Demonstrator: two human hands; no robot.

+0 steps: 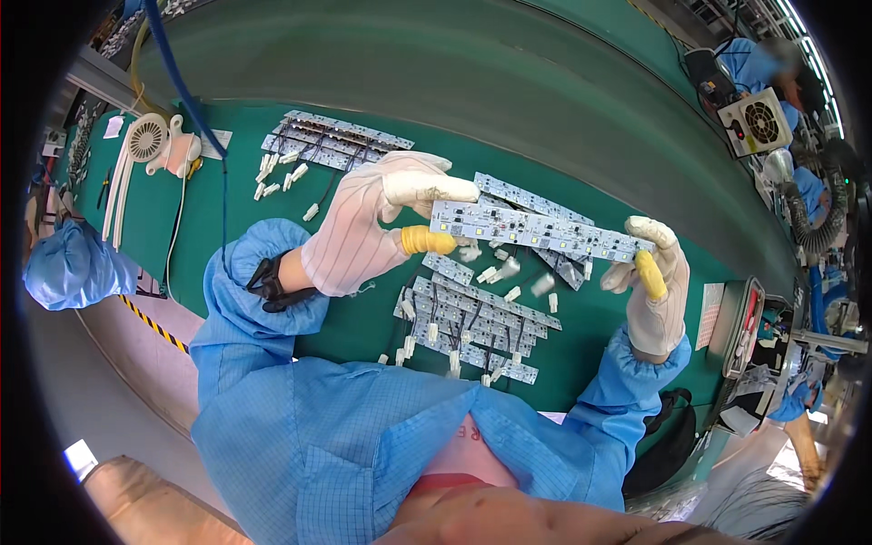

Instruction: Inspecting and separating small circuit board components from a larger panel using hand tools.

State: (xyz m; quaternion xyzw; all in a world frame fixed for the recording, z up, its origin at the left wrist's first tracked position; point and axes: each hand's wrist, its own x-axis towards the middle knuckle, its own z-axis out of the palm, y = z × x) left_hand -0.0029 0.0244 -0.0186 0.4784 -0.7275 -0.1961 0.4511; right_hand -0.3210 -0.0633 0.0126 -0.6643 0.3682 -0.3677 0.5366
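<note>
A long white LED circuit board (536, 231) is held up level above the bench by its two ends. My left hand (381, 222), in a striped glove with a yellow cover on one finger, pinches its left end. At the other end my right hand (656, 282), gloved likewise, grips the board between thumb and fingers. Below lies a stack of similar boards (490, 313) with wires and white connectors. More boards (536, 198) lie partly hidden behind the held one. Another pile of boards (341, 141) with dangling connectors sits farther back, beyond my left hand.
On the green bench (232, 136), a small white fan (147, 138) stands at the far left beside a hanging blue hose (173, 64). A tray (745, 327) sits at the right edge. Another person's blue sleeve (77, 263) shows at left.
</note>
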